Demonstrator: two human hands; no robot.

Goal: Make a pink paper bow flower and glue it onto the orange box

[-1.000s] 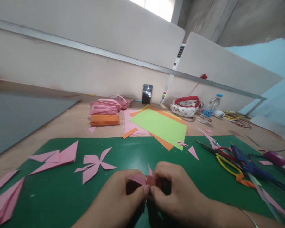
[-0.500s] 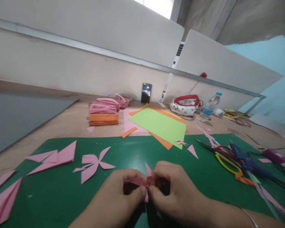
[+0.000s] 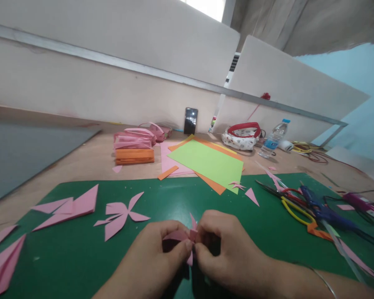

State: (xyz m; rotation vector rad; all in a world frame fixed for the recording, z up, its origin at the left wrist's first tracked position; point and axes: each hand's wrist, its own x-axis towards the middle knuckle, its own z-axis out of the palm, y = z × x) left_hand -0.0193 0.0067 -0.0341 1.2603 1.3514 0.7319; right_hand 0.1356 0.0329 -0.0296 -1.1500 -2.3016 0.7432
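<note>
Pink paper cut-out (image 3: 176, 236), its petal-like points spread, is pinched between 2 hands above the near middle of the green mat (image 3: 180, 199). Left to right, a folded pink paper (image 3: 6, 265) lies at the mat's near left, partly outside the view. Farther up the mat's left part are folded pink pieces (image 3: 84, 201), then a flat flower-shaped piece (image 3: 116, 220). Beyond the mat's far edge, on the worktop (image 3: 84, 164), sits an orange bundle (image 3: 135, 156). Over the mat, the left hand (image 3: 165, 245) has thumb and fingers closed on the cut-out's left side. A phone (image 3: 190, 121) stands beyond the mat; a light green sheet (image 3: 208, 162) overlaps its far edge. The right hand (image 3: 227, 245) grips the cut-out near its centre (its fingers partly hide the paper). Past the mat's far edge are a white pouch (image 3: 241, 143) and a bottle (image 3: 272, 139). On the mat's right part lie yellow-handled scissors (image 3: 294, 210) and a blue glue gun (image 3: 324, 211).
</note>
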